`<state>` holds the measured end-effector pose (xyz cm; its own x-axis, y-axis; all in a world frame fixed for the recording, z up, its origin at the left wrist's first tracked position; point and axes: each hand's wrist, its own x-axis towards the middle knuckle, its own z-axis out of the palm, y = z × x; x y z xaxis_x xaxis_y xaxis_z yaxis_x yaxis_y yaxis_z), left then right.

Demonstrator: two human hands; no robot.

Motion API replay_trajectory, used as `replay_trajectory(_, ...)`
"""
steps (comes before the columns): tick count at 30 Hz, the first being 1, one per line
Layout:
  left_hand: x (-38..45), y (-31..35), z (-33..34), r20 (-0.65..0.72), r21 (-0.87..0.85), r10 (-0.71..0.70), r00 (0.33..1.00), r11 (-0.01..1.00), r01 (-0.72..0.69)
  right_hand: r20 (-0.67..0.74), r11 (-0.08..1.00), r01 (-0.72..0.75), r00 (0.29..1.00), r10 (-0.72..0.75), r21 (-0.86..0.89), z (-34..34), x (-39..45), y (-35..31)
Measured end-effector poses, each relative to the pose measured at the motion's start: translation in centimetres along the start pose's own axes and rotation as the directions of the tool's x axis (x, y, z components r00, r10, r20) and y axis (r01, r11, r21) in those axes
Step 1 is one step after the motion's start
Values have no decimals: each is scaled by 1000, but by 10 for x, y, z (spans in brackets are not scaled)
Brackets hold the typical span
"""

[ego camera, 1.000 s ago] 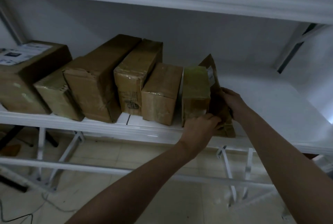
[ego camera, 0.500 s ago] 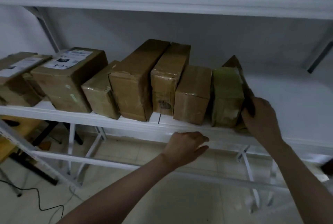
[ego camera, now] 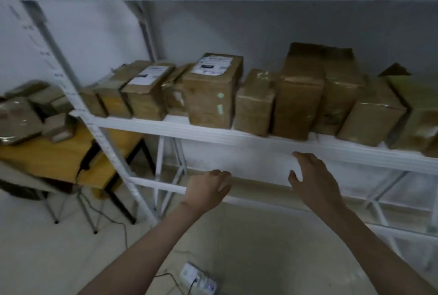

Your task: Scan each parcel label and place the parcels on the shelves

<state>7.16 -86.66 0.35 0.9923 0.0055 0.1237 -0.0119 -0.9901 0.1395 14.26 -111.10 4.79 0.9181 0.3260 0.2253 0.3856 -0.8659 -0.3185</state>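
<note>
Several brown cardboard parcels stand in a row on the white shelf [ego camera: 260,139]. One tall parcel [ego camera: 211,97] carries a white label on top, and so does a parcel [ego camera: 147,95] to its left. The parcel at the far right [ego camera: 417,116] is cut off by the frame edge. My left hand [ego camera: 208,189] hangs below the shelf front with fingers loosely curled, holding nothing. My right hand [ego camera: 312,178] is just under the shelf edge, fingers relaxed, also holding nothing. Neither hand touches a parcel.
More parcels [ego camera: 26,114] are piled on a yellow table [ego camera: 59,159] at the left, beyond the shelf's slanted white upright [ego camera: 78,105]. A power strip [ego camera: 198,280] with cables lies on the floor near my arms. A lower shelf rail [ego camera: 161,186] runs behind my left hand.
My right hand has let go of the rightmost parcel and dropped below the shelf edge. My view has swung left, bringing the table with its parcels into sight.
</note>
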Motion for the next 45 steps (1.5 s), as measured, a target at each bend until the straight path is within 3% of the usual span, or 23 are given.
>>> replay_trajectory(7,-110,-145,-46,-1,111,-305,952,946,303,188,963,245,946,-264,115,79,15,-194)
replay_trajectory(15,-212,-269,-93,-77,124,-586,807,797,591,239,797,526,768,-595,295,143,17,-388)
replay_trajectory(20,-238,-319,-114,-98,135,-686,721,708,693,299,728,604,664,-685,326,177,17,-479)
replay_trajectory(24,-238,-369,-117,-59,144,-723,688,676,723,332,706,626,623,-708,332,214,36,-537)
replay_trajectory(35,-170,-555,-126,4,122,-686,727,722,681,408,776,559,661,-630,292,312,157,-667)
replay_trajectory(45,-95,-704,-98,42,68,-661,749,750,658,460,867,440,735,-498,234,387,240,-731)
